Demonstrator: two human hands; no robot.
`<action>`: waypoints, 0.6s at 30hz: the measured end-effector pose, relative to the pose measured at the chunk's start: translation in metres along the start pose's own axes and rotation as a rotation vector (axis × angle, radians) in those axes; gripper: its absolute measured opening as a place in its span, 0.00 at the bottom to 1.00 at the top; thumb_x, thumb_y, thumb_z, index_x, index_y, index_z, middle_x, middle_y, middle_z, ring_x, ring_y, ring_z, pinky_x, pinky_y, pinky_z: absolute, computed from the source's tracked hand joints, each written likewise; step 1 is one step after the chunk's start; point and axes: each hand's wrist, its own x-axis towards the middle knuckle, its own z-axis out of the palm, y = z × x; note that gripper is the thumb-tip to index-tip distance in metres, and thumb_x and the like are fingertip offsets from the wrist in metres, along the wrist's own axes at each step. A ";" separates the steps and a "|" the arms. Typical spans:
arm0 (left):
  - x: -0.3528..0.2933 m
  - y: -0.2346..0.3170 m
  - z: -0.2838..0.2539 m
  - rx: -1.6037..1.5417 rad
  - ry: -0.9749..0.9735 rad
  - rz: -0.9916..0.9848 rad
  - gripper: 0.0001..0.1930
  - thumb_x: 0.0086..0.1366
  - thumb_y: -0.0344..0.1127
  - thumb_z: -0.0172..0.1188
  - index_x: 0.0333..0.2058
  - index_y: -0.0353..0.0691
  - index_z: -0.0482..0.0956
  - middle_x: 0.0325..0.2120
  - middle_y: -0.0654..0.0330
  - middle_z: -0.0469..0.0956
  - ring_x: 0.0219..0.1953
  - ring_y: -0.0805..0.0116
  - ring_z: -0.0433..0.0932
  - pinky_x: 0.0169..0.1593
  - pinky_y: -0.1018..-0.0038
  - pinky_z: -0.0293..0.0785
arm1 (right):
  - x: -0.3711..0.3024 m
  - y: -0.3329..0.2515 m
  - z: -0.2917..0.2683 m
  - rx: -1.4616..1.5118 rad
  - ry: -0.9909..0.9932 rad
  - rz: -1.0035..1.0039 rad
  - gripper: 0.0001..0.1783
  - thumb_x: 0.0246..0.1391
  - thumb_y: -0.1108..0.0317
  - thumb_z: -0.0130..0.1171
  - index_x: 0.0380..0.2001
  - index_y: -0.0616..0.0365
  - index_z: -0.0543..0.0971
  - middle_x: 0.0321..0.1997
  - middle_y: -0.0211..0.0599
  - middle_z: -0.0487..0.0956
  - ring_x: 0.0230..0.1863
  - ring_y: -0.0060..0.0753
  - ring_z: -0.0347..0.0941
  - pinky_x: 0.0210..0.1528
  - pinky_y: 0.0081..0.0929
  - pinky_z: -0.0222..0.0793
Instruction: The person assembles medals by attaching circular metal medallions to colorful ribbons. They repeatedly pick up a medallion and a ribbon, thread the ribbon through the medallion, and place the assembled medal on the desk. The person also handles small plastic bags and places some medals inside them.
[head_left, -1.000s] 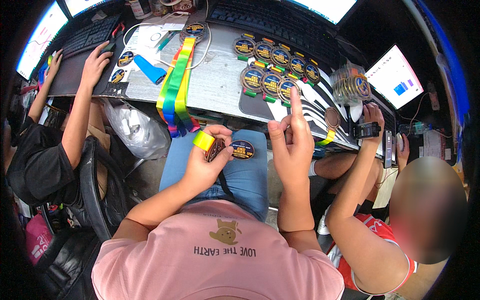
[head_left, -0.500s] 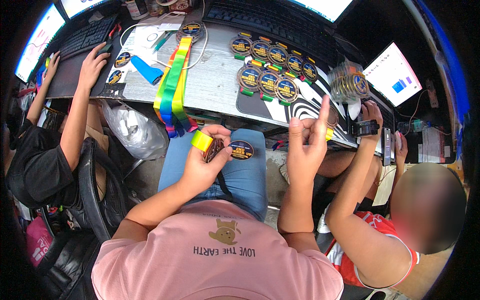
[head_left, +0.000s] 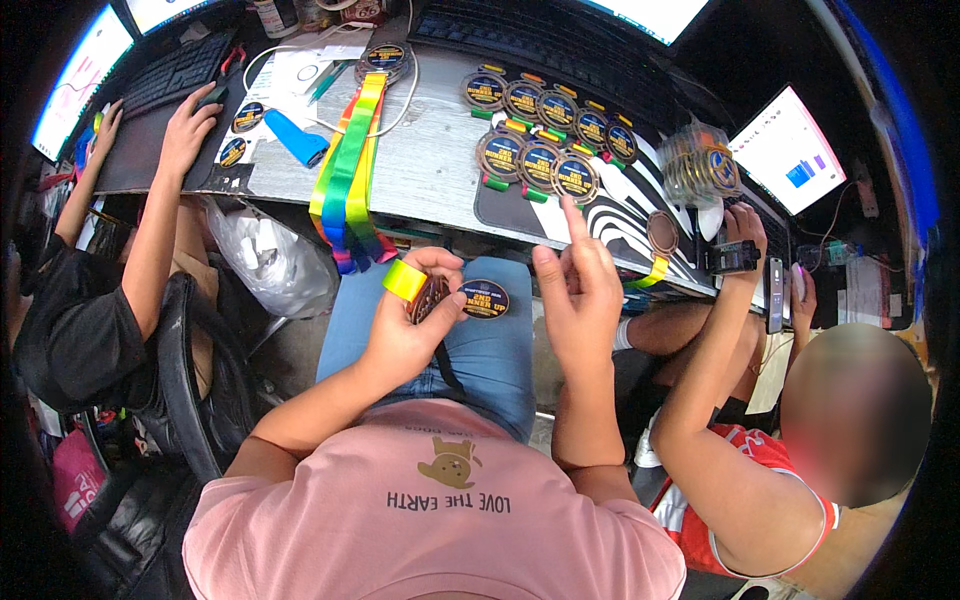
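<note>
Above my lap, my left hand (head_left: pixel 405 320) is closed around a bronze-coloured medal (head_left: pixel 428 298), with a short loop of yellow ribbon (head_left: pixel 403 281) rising from it. Touching or close by the thumb tip is a round dark sticker (head_left: pixel 487 299) with gold lettering, over my jeans. My right hand (head_left: pixel 585 305) is raised to the right of it, thumb and index finger apart, other fingers bent, with nothing visible held. Beyond its fingertip, several medals with round dark stickers (head_left: pixel 575 180) lie in two rows. One bare medal (head_left: pixel 662 232) with a yellow ribbon lies at the mat's right edge.
Stickered medals with coloured ribbons (head_left: pixel 345 170) hang over the desk edge (head_left: pixel 430 200). A blue object (head_left: pixel 293 140) and loose stickers lie farther left. A clear-wrapped medal stack (head_left: pixel 700 165) stands right. People sit on both sides, the right one's forearm (head_left: pixel 705 340) close to mine.
My right hand has moved left, toward my left hand, uncovering the bare medal at the mat's edge. My left hand stays in place, still gripping its medal.
</note>
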 end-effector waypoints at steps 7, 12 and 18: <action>0.005 -0.005 -0.007 -0.020 -0.009 0.015 0.17 0.61 0.19 0.54 0.49 0.38 0.66 0.31 0.64 0.70 0.32 0.79 0.71 0.37 0.81 0.75 | -0.002 0.009 -0.003 0.012 0.071 0.021 0.29 0.55 0.63 0.62 0.59 0.57 0.70 0.23 0.35 0.66 0.25 0.31 0.64 0.30 0.27 0.63; 0.014 0.000 -0.006 -0.019 0.056 0.007 0.17 0.61 0.19 0.55 0.48 0.38 0.66 0.31 0.65 0.70 0.31 0.79 0.72 0.36 0.81 0.75 | 0.003 0.029 -0.006 -0.070 0.055 0.189 0.20 0.55 0.64 0.61 0.50 0.59 0.77 0.26 0.36 0.73 0.28 0.30 0.69 0.31 0.26 0.66; 0.014 0.001 -0.006 -0.041 0.056 0.000 0.17 0.62 0.20 0.55 0.48 0.39 0.66 0.30 0.64 0.70 0.30 0.78 0.72 0.34 0.79 0.76 | 0.015 0.063 -0.034 -0.146 0.310 0.167 0.12 0.58 0.65 0.58 0.39 0.62 0.81 0.33 0.39 0.79 0.30 0.29 0.71 0.36 0.25 0.68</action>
